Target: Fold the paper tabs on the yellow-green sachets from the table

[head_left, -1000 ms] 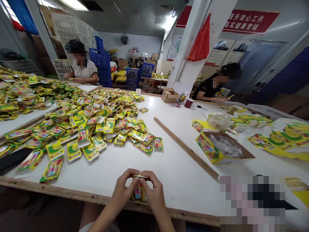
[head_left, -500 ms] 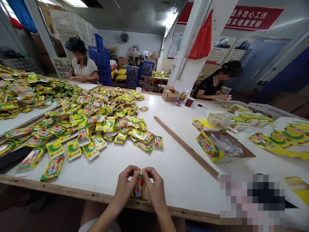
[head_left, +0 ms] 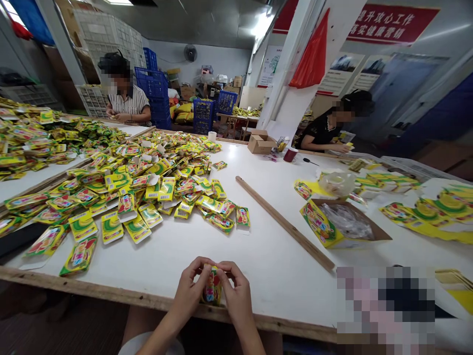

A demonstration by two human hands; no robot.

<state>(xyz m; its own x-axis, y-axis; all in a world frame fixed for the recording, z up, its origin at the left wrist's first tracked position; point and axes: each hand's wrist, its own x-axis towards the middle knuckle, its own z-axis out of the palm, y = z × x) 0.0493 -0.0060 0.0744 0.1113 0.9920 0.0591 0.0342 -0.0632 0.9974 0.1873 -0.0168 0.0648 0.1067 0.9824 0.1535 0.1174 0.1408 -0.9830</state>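
White surface point(head_left: 273, 281): edged with wood and spread across the middle of the view; its layout is left the same as a second ago.
Heap of yellow-green boxes point(head_left: 151, 182): piled at the left and centre, well apart from the hands; no box is seen to be added or taken over that second.
Wooden strip point(head_left: 283, 223): laid slantwise between the heap and the open carton, untouched.
Open carton point(head_left: 318, 226): set to the right of the strip, with clear plastic point(head_left: 347, 222) seen inside, untouched.
Left hand point(head_left: 189, 287): fingers drawn into a narrow pinch on the printed box, at its upper left.
Right hand point(head_left: 236, 290): fingers pinched likewise at the upper right, nearly met by those of the left.
Printed box point(head_left: 212, 292): held between both hands at the near edge of the surface, its lettered face shown; whether it is rested on the surface cannot be told.
Top end: raised and bared less than half a second ago, now lowered and mostly covered by fingers; pressing or folding is judged to be under way there, but whether the end is closed cannot be told.
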